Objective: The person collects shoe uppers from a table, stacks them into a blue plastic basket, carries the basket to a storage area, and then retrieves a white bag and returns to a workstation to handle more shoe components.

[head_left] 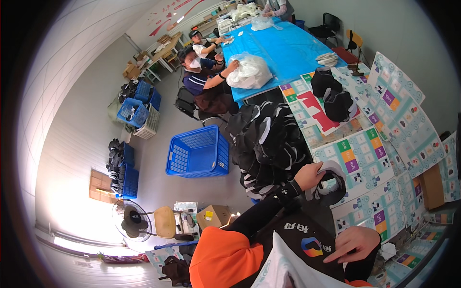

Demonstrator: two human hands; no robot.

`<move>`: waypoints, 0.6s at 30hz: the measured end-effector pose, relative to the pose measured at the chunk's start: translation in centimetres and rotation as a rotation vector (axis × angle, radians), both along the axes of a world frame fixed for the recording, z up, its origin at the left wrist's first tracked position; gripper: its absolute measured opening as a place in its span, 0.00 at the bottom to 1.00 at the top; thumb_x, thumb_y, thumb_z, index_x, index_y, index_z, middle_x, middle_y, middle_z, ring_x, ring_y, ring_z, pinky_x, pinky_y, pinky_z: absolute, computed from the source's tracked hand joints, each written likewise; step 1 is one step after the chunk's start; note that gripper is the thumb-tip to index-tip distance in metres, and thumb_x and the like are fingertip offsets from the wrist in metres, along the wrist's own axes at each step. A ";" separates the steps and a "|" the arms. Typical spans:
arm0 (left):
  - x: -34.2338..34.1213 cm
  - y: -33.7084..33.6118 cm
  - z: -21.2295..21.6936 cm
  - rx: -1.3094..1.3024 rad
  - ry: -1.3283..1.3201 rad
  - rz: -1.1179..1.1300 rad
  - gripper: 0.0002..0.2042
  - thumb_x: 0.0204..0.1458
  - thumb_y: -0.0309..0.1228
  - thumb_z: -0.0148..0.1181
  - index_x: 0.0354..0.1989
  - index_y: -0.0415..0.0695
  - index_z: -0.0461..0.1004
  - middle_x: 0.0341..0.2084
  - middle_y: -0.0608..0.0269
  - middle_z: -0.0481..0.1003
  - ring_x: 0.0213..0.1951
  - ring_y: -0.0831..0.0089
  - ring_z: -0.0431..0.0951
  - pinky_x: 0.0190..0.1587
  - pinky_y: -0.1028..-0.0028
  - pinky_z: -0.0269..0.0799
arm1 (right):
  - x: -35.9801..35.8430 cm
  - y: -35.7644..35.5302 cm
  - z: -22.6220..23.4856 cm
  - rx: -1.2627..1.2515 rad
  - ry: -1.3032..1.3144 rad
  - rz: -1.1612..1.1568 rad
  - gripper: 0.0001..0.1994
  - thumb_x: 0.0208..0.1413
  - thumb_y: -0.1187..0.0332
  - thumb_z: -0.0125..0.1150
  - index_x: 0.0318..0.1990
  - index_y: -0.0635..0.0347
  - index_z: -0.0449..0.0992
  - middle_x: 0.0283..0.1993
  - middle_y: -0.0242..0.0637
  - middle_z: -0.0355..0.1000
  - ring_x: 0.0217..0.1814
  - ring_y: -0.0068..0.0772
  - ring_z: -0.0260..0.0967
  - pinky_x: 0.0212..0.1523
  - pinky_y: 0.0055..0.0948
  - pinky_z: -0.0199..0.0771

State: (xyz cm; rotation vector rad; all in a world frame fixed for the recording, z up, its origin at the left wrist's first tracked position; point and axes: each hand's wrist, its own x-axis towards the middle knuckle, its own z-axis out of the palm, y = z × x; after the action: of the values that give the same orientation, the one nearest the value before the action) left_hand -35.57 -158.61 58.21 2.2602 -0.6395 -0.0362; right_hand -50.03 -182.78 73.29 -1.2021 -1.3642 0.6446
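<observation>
The head view looks down on a long table (418,158) covered with mats printed in coloured squares, green, purple, orange and red on pale blue. The left hand (309,175) grips the edge of a black and white shoe upper (331,185) lying at the near edge of the table, fingers curled round its rim. The right hand (353,242) lies lower, close to the body, fingers loosely spread and flat, holding nothing that shows. Just left of the held piece, a big heap of black and white uppers (266,144) spills over the table edge. Farther up the table sit two more dark stacks (331,93). Beyond them a blue sheet (288,48) covers the table, with one bulging white plastic bag (247,72) under the hand of a seated person in a mask (201,77); a second person sits behind. A stack of white pieces (328,59) rests at the sheet's right edge. On the floor stands one large empty blue crate (197,153), with several smaller blue crates (137,103) near the wall, a brown carton (213,216) and one fan (132,223).
</observation>
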 end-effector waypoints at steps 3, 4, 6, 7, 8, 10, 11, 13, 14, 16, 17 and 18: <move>0.0 -0.2 -0.2 0.004 0.011 -0.003 0.11 0.54 0.35 0.59 0.34 0.39 0.69 0.27 0.43 0.75 0.34 0.42 0.75 0.35 0.51 0.70 | 0.1 -0.1 -0.2 0.009 0.008 -0.010 0.20 0.55 0.76 0.63 0.57 0.56 0.77 0.25 0.35 0.67 0.24 0.34 0.67 0.25 0.31 0.63; 0.0 -0.2 -0.2 0.005 0.012 -0.004 0.11 0.54 0.35 0.59 0.35 0.39 0.69 0.27 0.43 0.75 0.34 0.42 0.75 0.35 0.51 0.70 | 0.1 -0.1 -0.3 0.020 0.011 -0.011 0.20 0.54 0.77 0.64 0.56 0.59 0.78 0.25 0.35 0.67 0.24 0.34 0.67 0.24 0.31 0.62; 0.1 -0.2 -0.3 0.004 0.014 -0.005 0.11 0.54 0.35 0.59 0.35 0.39 0.69 0.27 0.43 0.75 0.34 0.42 0.75 0.35 0.51 0.70 | 0.2 -0.2 -0.4 0.008 0.000 -0.009 0.20 0.54 0.77 0.64 0.56 0.59 0.78 0.25 0.35 0.68 0.24 0.34 0.67 0.24 0.31 0.61; 0.1 -0.2 -0.3 0.005 0.015 -0.008 0.11 0.54 0.35 0.59 0.35 0.39 0.69 0.27 0.43 0.75 0.34 0.42 0.75 0.35 0.51 0.70 | 0.3 -0.3 -0.5 -0.001 -0.011 -0.008 0.20 0.54 0.77 0.64 0.56 0.59 0.78 0.26 0.35 0.68 0.24 0.34 0.68 0.24 0.32 0.61; 0.1 -0.2 -0.3 0.004 0.015 -0.009 0.11 0.54 0.35 0.59 0.35 0.39 0.69 0.27 0.43 0.75 0.34 0.42 0.75 0.35 0.51 0.70 | 0.3 -0.3 -0.6 -0.002 -0.011 -0.009 0.20 0.54 0.77 0.64 0.56 0.59 0.78 0.26 0.35 0.68 0.24 0.34 0.68 0.24 0.32 0.61; 0.1 -0.2 -0.3 -0.007 0.009 -0.009 0.11 0.54 0.35 0.59 0.34 0.39 0.69 0.27 0.43 0.75 0.34 0.42 0.75 0.35 0.51 0.70 | 0.2 -0.4 -0.8 0.010 0.005 -0.013 0.19 0.54 0.77 0.64 0.56 0.60 0.78 0.26 0.35 0.69 0.24 0.34 0.67 0.24 0.32 0.61; 0.1 -0.2 -0.3 -0.008 0.009 -0.009 0.11 0.54 0.35 0.59 0.34 0.39 0.69 0.27 0.43 0.75 0.34 0.42 0.75 0.35 0.51 0.70 | 0.3 -0.4 -0.7 0.009 0.004 -0.014 0.19 0.54 0.77 0.64 0.56 0.60 0.78 0.26 0.35 0.69 0.24 0.34 0.67 0.24 0.32 0.61; 0.1 -0.2 -0.2 0.006 0.013 -0.005 0.11 0.54 0.35 0.59 0.34 0.39 0.70 0.27 0.43 0.75 0.35 0.42 0.76 0.35 0.51 0.70 | 0.4 -0.4 -0.5 0.000 0.005 -0.005 0.19 0.54 0.78 0.64 0.55 0.60 0.78 0.26 0.35 0.69 0.24 0.34 0.67 0.24 0.31 0.61; 0.0 -0.2 -0.1 0.005 0.013 -0.005 0.11 0.54 0.35 0.59 0.34 0.39 0.70 0.27 0.43 0.75 0.35 0.42 0.76 0.35 0.51 0.70 | 0.4 -0.4 -0.5 -0.001 0.005 -0.005 0.19 0.54 0.78 0.64 0.55 0.60 0.78 0.26 0.35 0.69 0.24 0.34 0.67 0.24 0.31 0.61; 0.0 -0.2 0.1 0.009 0.034 -0.009 0.11 0.54 0.35 0.59 0.34 0.39 0.70 0.28 0.43 0.75 0.35 0.42 0.76 0.35 0.52 0.70 | 0.4 -0.5 -0.7 -0.005 0.015 -0.009 0.20 0.54 0.78 0.64 0.55 0.60 0.78 0.26 0.35 0.69 0.24 0.34 0.67 0.24 0.31 0.61; 0.0 -0.2 0.1 0.008 0.034 -0.009 0.11 0.54 0.35 0.59 0.34 0.39 0.70 0.28 0.43 0.75 0.35 0.42 0.76 0.35 0.52 0.70 | 0.3 -0.5 -0.7 -0.006 0.015 -0.009 0.20 0.54 0.78 0.64 0.55 0.60 0.78 0.26 0.35 0.69 0.24 0.34 0.67 0.24 0.31 0.61; 0.0 -0.2 0.0 0.013 0.037 -0.006 0.11 0.54 0.35 0.59 0.35 0.39 0.70 0.28 0.43 0.75 0.35 0.42 0.76 0.35 0.52 0.70 | 0.3 -0.6 -0.8 -0.006 0.021 -0.010 0.20 0.54 0.78 0.64 0.55 0.60 0.78 0.27 0.35 0.69 0.25 0.34 0.68 0.24 0.31 0.62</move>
State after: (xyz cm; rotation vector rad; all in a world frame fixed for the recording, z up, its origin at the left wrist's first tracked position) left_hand -35.61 -158.81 58.25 2.2645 -0.6283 -0.0847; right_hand -49.75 -183.33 72.48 -1.2036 -1.3387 0.6528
